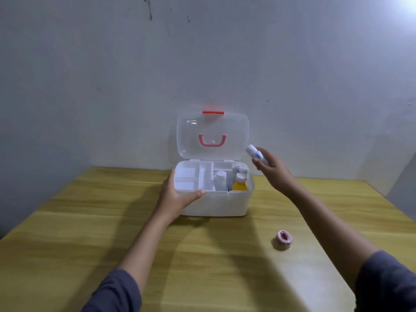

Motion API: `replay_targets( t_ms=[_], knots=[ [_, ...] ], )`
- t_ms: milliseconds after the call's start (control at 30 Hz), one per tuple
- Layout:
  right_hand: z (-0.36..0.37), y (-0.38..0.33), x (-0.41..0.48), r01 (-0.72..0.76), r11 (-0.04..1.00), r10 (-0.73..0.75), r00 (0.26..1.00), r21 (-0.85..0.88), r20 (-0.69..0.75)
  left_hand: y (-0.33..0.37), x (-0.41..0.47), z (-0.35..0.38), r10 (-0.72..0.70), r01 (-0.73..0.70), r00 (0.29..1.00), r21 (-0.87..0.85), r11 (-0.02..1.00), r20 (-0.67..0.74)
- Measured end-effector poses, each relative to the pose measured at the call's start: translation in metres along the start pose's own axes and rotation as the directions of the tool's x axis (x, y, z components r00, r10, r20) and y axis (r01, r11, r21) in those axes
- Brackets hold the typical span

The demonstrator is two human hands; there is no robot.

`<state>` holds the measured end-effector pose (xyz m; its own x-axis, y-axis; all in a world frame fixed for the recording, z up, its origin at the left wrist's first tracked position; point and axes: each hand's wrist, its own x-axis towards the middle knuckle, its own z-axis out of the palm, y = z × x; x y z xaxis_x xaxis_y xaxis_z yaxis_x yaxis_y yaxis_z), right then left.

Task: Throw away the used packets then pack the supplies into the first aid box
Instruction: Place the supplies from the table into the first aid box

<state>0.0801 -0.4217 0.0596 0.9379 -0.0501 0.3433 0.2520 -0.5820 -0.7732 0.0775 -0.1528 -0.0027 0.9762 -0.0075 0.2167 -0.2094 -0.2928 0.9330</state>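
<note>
First aid box (213,203) gripped by left hand (173,194); right hand (273,171) holds white tube (255,154); tape roll (284,239) nearby.

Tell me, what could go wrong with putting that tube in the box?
The right hand holds the tube beside the box, near two upright bottles; it could knock them over. The lid stands open and might drop shut. The tape lies apart on the table, easy to forget.

A plain room, likely in a home: a bare, scuffed white wall (112,64) fills twelve o'clock, and a yellow wood-grain table (90,221) stands against it. At one o'clock bright light (407,3) glares from the upper corner.
</note>
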Motion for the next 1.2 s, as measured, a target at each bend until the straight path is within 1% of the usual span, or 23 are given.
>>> replay_targets(
  t_ms=[67, 100, 133, 233, 267, 333, 433, 533, 733, 800, 867, 967, 1100, 1200],
  knots=[
    [0.007, -0.035, -0.005, 0.064, 0.994, -0.069, 0.996, 0.093, 0.057, 0.003, -0.002, 0.005, 0.001, -0.001, 1.0, 0.002, 1.0, -0.013],
    [0.013, -0.05, -0.007, 0.085, 0.992, -0.095, 0.99, 0.098, 0.101, 0.005, -0.002, 0.007, 0.001, 0.0, 1.0, 0.009, 1.0, -0.023],
    [0.021, -0.063, -0.01, 0.1, 0.993, -0.109, 0.98, 0.062, 0.164, 0.005, -0.002, 0.009, 0.002, -0.002, 0.999, 0.02, 1.0, -0.035],
    [0.054, -0.086, -0.018, 0.182, 0.963, -0.114, 0.944, -0.2, 0.311, 0.008, -0.003, 0.009, 0.02, -0.018, 0.999, 0.051, 0.999, -0.036],
    [0.065, -0.092, -0.019, 0.2, 0.945, -0.103, 0.933, -0.26, 0.345, 0.008, -0.003, 0.009, 0.029, -0.027, 0.999, 0.051, 0.998, -0.032],
    [0.08, -0.097, -0.018, 0.224, 0.919, -0.082, 0.914, -0.324, 0.398, 0.007, -0.003, 0.009, 0.027, -0.025, 0.999, 0.068, 0.997, -0.031],
    [0.095, -0.095, -0.006, 0.218, 0.88, -0.005, 0.893, -0.423, 0.451, 0.006, -0.001, 0.008, 0.01, -0.006, 0.999, 0.105, 0.994, -0.04],
    [0.104, -0.092, 0.003, 0.224, 0.826, 0.064, 0.875, -0.518, 0.481, 0.003, 0.001, 0.01, -0.004, 0.009, 0.999, 0.089, 0.996, -0.048],
    [0.104, -0.088, 0.015, 0.207, 0.789, 0.14, 0.857, -0.579, 0.497, -0.004, 0.005, 0.012, -0.011, 0.015, 0.999, 0.086, 0.996, -0.043],
    [0.104, -0.089, 0.015, 0.188, 0.806, 0.136, 0.864, -0.561, 0.485, -0.002, 0.003, 0.01, -0.014, 0.016, 1.0, 0.086, 0.996, -0.025],
    [0.104, -0.091, 0.015, 0.156, 0.845, 0.106, 0.889, -0.512, 0.445, 0.0, 0.002, 0.009, -0.017, 0.018, 1.0, 0.085, 0.996, -0.008],
    [0.103, -0.089, 0.017, 0.132, 0.861, 0.075, 0.922, -0.491, 0.379, 0.004, 0.0, 0.008, -0.034, 0.034, 0.999, 0.073, 0.997, 0.007],
    [0.102, -0.082, 0.018, 0.061, 0.876, 0.042, 0.979, -0.479, 0.201, 0.005, -0.002, 0.008, -0.029, 0.028, 1.0, 0.055, 0.998, 0.009],
    [0.1, -0.08, 0.018, 0.053, 0.848, -0.009, 0.996, -0.528, 0.086, 0.005, -0.004, 0.007, -0.02, 0.019, 1.0, 0.05, 0.999, 0.011]
  ],
)
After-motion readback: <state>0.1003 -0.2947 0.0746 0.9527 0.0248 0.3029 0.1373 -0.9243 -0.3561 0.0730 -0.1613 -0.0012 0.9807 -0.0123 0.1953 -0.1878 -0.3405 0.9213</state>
